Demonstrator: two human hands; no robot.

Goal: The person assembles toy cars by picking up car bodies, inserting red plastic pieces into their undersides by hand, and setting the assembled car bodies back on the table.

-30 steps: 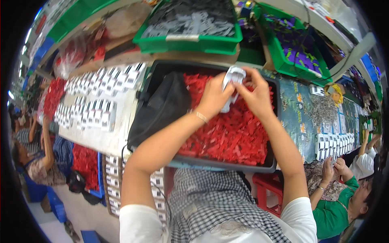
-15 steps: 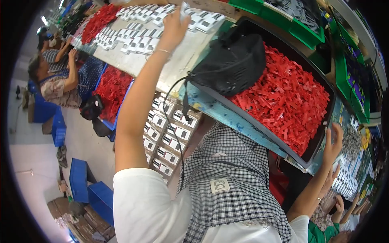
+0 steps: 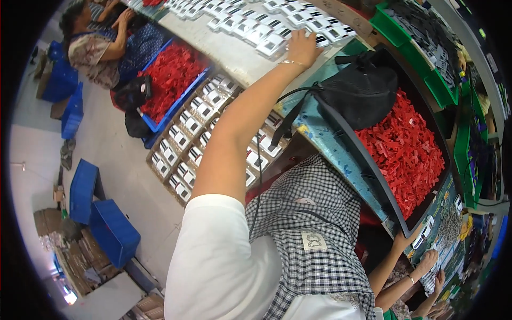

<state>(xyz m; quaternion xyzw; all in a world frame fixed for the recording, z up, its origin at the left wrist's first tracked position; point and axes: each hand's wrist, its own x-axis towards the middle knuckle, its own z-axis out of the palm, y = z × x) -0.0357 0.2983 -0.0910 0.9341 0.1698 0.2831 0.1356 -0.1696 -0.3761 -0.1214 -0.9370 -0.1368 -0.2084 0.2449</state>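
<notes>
Stretched forward, my left arm ends in my left hand (image 3: 303, 49), its fingers bent over a white toy car body (image 3: 321, 40) at the near right of the rows on the table. Many like it, white with black stripes and dark windows, stand in slanted rows (image 3: 240, 24). Low on the right, my right hand (image 3: 404, 242) is by the corner of a black tray (image 3: 368, 173). Its fingertips close on the edge of another white toy car (image 3: 423, 232); they are partly hidden. Red plastic strips (image 3: 408, 154) fill the tray.
A black mesh bag (image 3: 357, 93) with a strap lies over the tray's edge. Left of my body, a divided carton (image 3: 173, 184) holds white toy cars. Beyond are a blue crate of red pieces (image 3: 170, 80) and a seated person (image 3: 98, 48). Another person's hand (image 3: 426, 261) works at lower right.
My left hand has come down from the far rows to the near right ones. My right hand has dropped from beside the tray to its corner, at a toy car. The view has shifted left.
</notes>
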